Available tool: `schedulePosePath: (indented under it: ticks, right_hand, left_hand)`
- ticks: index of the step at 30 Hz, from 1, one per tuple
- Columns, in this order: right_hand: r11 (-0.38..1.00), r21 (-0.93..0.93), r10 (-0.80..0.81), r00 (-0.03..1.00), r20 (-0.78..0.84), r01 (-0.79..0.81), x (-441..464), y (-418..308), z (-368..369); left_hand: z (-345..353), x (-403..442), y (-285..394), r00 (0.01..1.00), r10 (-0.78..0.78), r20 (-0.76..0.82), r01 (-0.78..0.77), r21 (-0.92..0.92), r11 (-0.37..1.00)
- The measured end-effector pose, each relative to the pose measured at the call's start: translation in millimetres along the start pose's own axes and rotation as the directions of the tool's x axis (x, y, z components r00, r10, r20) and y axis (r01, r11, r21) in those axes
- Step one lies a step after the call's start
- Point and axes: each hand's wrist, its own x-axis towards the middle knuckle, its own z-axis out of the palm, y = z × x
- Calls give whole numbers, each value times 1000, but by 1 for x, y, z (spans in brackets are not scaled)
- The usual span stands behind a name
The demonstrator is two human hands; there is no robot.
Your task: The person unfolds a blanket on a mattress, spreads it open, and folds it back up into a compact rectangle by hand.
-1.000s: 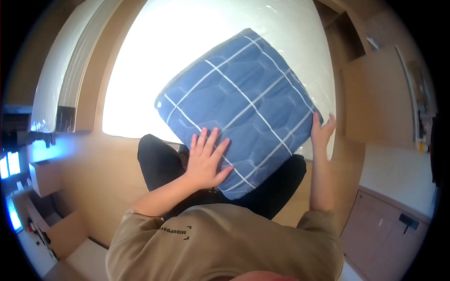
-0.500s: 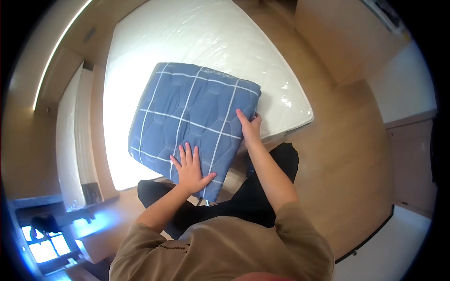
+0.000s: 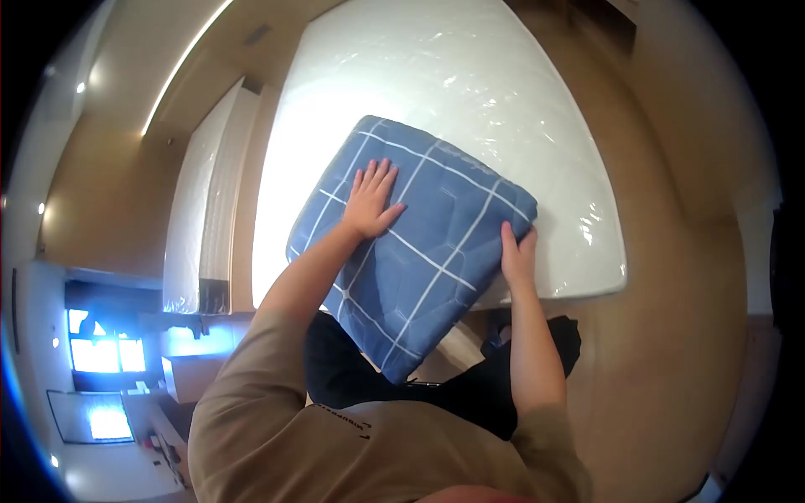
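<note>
A folded blue quilt (image 3: 444, 226) with white grid lines and a stitched pattern lies partly on a plastic-wrapped white mattress (image 3: 436, 71). Its near corner hangs over the mattress edge above my lap. My left hand (image 3: 369, 203) rests flat on the quilt's upper left part, fingers spread. At the right edge, my right hand (image 3: 520, 258) grips the quilt with the thumb on top; the other fingers are partly hidden at its side.
Left of the bed stands another plastic-wrapped slab (image 3: 197, 210), upright against a wooden panel. Wood flooring (image 3: 671, 285) runs along the right. A bright window (image 3: 106, 354) shows at the far left.
My left hand has moved up across the quilt, from its near edge to its upper left part. My right hand stays at the right edge. The view has shifted, putting the scene further right.
</note>
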Motion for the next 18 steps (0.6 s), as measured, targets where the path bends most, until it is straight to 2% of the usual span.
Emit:
schedulePosePath:
  ticks: [2,5,9,11,13,15,16,17,18]
  right_hand:
    - [1000,10,0,1000,15,0,0,-3,0]
    - [998,64,-1,999,47,-2,1,-1,0]
    - [998,15,-60,998,23,60,-2,-6,1]
    - [1000,4,17,1000,9,-17,-2,-13,-2]
    - [994,27,101,995,-3,-101,2,-8,-1]
    - [982,69,177,984,-13,-175,22,3,-3]
    - [990,-32,136,989,-57,-138,32,18,-4]
    - [989,-43,141,989,-54,-143,35,5,-3]
    - [999,17,49,994,-98,-47,40,9,0]
  left_hand:
    - [-1,19,-19,1000,-4,23,3,64,998]
    - [7,48,-45,996,-84,-28,86,110,990]
    - [27,76,-56,985,-170,-23,171,51,984]
    - [33,76,-59,981,-193,6,193,12,981]
    - [29,71,-57,981,-193,-11,193,56,980]
    - [2,49,-43,974,-226,-28,228,54,972]
    - [-22,19,-26,964,-257,-64,255,-32,966]
    - [-43,-22,-11,956,-269,-120,256,-109,960]
    - [-54,-72,0,941,-288,-178,253,-199,947]
